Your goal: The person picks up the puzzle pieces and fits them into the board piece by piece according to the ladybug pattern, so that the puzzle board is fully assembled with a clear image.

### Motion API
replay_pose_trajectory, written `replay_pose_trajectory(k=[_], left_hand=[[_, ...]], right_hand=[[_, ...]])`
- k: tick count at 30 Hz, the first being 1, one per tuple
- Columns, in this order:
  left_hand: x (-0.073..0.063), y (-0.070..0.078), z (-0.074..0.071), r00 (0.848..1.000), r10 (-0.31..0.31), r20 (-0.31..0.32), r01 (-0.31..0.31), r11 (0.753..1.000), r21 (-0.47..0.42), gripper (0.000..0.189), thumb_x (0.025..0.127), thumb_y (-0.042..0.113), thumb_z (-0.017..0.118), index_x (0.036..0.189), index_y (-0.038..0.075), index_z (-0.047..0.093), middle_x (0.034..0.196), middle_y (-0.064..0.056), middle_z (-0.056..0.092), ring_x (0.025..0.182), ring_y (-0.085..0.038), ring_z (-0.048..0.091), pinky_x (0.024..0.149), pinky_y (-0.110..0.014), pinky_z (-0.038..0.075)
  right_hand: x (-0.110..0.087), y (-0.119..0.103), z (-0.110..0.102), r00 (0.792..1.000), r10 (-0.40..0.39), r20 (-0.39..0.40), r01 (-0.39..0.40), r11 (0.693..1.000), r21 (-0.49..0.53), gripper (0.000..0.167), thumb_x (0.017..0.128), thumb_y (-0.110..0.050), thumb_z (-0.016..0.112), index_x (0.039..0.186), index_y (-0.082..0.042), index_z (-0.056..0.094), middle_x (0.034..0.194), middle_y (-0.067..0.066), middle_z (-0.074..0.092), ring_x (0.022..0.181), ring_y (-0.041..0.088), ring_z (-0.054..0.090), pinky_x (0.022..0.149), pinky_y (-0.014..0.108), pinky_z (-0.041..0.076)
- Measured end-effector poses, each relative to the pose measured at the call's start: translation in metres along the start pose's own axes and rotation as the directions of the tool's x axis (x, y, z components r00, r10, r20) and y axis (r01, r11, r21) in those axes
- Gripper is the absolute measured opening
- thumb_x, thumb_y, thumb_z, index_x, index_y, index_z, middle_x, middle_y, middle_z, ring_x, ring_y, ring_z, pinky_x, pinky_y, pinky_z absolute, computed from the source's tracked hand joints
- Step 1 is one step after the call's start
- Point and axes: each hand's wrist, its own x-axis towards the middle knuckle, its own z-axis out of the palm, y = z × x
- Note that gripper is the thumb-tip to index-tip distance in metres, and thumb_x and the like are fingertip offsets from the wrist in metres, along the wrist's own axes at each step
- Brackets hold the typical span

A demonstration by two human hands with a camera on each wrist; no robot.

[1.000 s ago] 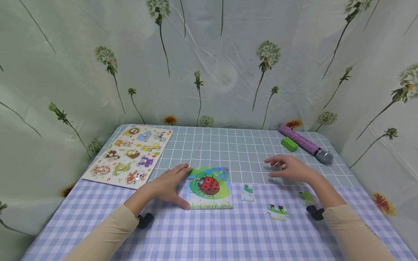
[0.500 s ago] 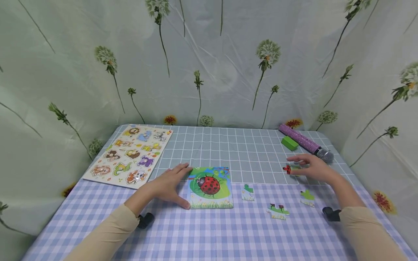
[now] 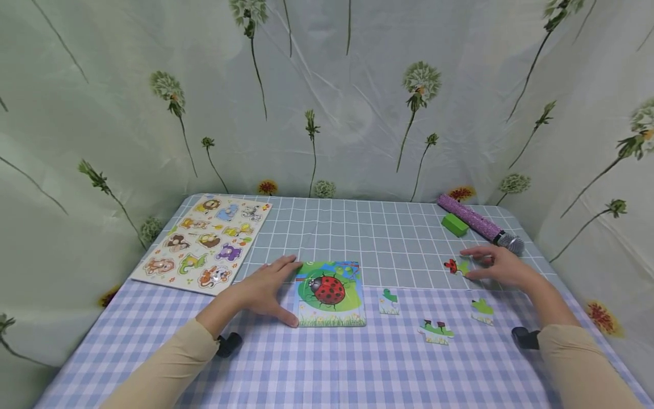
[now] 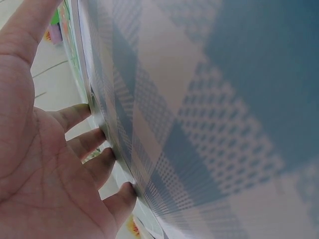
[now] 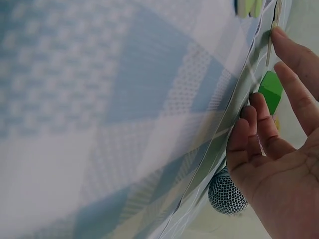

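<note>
My left hand [image 3: 265, 289] rests at the left edge of the square ladybug puzzle board [image 3: 329, 321], its fingers spread and its thumb at the near corner. In the left wrist view, the fingers of the left hand [image 4: 55, 164] touch down on the table. My right hand [image 3: 495, 267] is beside a small red and green puzzle piece [image 3: 453, 266], thumb near its right edge and index finger beyond it. Seen from the right wrist, the right hand [image 5: 284, 164] has its thumb by a thin edge and its other fingers bent loosely.
Separate puzzle pieces lie right of the board: a green-topped piece [image 3: 389, 302], a wider piece [image 3: 436, 332] and a leaf-green piece [image 3: 482, 311]. Behind the right hand are a green block [image 3: 455, 225] and a purple microphone [image 3: 480, 224]. An animal peg board [image 3: 204, 244] lies at left.
My right hand has moved rightward from near the table's middle-right, uncovering the red and green piece, and has drawn slightly back from it. The left hand has stayed at the board.
</note>
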Motion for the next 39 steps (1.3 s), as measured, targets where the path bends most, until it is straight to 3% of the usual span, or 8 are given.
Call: replay_pose_trajectory(k=[13, 19, 24, 29, 33, 39], left_hand=[[0.000, 0.001, 0.000, 1.000, -0.006, 0.005, 0.005, 1.000, 0.016, 0.132, 0.071, 0.064, 0.095, 0.170, 0.010, 0.027, 0.180, -0.019, 0.018, 0.166, -0.042, 0.021, 0.132, -0.071, 0.019], [0.000, 0.001, -0.001, 1.000, -0.014, 0.005, 0.014, 1.000, 0.015, 0.133, 0.070, 0.065, 0.095, 0.171, 0.010, 0.027, 0.180, -0.018, 0.017, 0.166, -0.042, 0.020, 0.132, -0.071, 0.018], [0.001, 0.001, -0.001, 1.000, -0.005, 0.007, 0.005, 1.000, 0.023, 0.133, 0.071, 0.065, 0.094, 0.171, 0.011, 0.026, 0.180, -0.017, 0.017, 0.167, -0.040, 0.020, 0.133, -0.070, 0.018], [0.003, 0.002, -0.002, 1.000, -0.002, 0.006, 0.002, 1.000, 0.029, 0.133, 0.071, 0.065, 0.094, 0.171, 0.011, 0.026, 0.180, -0.018, 0.017, 0.167, -0.041, 0.020, 0.133, -0.069, 0.018], [0.002, 0.002, -0.002, 1.000, -0.011, 0.007, 0.011, 0.999, 0.030, 0.133, 0.070, 0.065, 0.095, 0.171, 0.012, 0.026, 0.180, -0.017, 0.017, 0.167, -0.040, 0.020, 0.133, -0.069, 0.018], [-0.001, 0.002, -0.003, 1.000, -0.018, 0.003, 0.018, 1.000, 0.018, 0.132, 0.070, 0.064, 0.095, 0.171, 0.011, 0.027, 0.180, -0.018, 0.017, 0.167, -0.040, 0.019, 0.133, -0.069, 0.017]], right_hand=[[0.001, 0.004, 0.005, 0.999, 0.033, 0.019, -0.033, 0.999, -0.003, 0.056, 0.090, -0.030, 0.088, 0.135, -0.001, 0.072, 0.131, 0.026, 0.072, 0.111, 0.033, 0.070, 0.087, 0.032, 0.055], [0.004, 0.004, 0.008, 0.999, 0.031, 0.009, -0.031, 0.999, -0.025, 0.059, 0.088, -0.031, 0.089, 0.135, 0.001, 0.072, 0.128, 0.025, 0.073, 0.099, 0.021, 0.062, 0.080, 0.029, 0.052], [0.005, 0.006, 0.008, 1.000, 0.010, -0.019, -0.012, 0.998, -0.063, 0.059, 0.087, -0.032, 0.090, 0.134, 0.000, 0.073, 0.130, 0.025, 0.074, 0.104, 0.025, 0.069, 0.084, 0.032, 0.055], [0.007, 0.005, 0.007, 0.998, -0.040, -0.042, 0.035, 0.994, -0.105, 0.058, 0.085, -0.032, 0.092, 0.133, -0.004, 0.075, 0.114, 0.014, 0.078, 0.100, 0.020, 0.069, 0.080, 0.028, 0.055], [0.011, 0.000, 0.009, 0.997, -0.063, -0.043, 0.057, 0.990, -0.127, 0.055, 0.084, -0.034, 0.092, 0.130, -0.007, 0.077, 0.102, 0.002, 0.074, 0.090, 0.011, 0.061, 0.073, 0.024, 0.050], [0.015, -0.007, 0.013, 0.995, -0.090, -0.049, 0.083, 0.989, -0.123, 0.048, 0.083, -0.032, 0.093, 0.124, -0.010, 0.080, 0.097, -0.002, 0.069, 0.082, 0.005, 0.052, 0.067, 0.023, 0.044]])
